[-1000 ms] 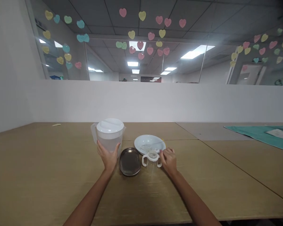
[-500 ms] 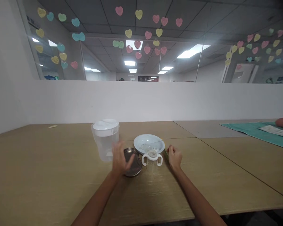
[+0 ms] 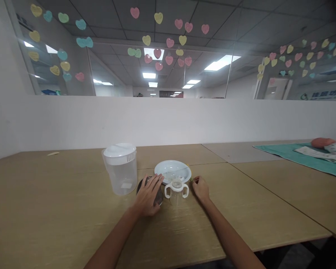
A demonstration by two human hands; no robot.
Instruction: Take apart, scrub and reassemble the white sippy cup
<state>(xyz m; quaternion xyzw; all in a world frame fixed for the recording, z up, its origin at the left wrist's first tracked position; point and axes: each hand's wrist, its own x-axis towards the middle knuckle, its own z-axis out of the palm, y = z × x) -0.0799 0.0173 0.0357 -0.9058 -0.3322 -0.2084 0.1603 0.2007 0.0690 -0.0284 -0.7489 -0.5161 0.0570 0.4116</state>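
My left hand point(image 3: 148, 196) lies over a dark metal kidney-shaped dish point(image 3: 158, 198), fingers stretched out and the thumb near its front edge. Whether it presses on the dish I cannot tell. My right hand point(image 3: 201, 189) rests on the table with fingertips pinched on a thin yellow-green strip point(image 3: 191, 179), mostly hidden. Between my hands stands a clear baby bottle point(image 3: 176, 195) with a white two-handled collar and an uncovered mouth. Just behind it sits a pale blue-white bowl point(image 3: 160, 170) holding small clear and white pieces, too small to name.
A clear plastic pitcher point(image 3: 123, 179) with a white lid stands left of the dish. On the far right a teal cloth point(image 3: 280, 153) carries a patterned cloth and a reddish object point(image 3: 323, 142). A small flat pale piece point(image 3: 53, 153) lies far left. A white wall point(image 3: 162, 121) bounds the table's back.
My left hand has come down and right over the metal dish, its fingers now over the dish's far end. My right hand still pinches beside the bowl. The view has turned slightly right.
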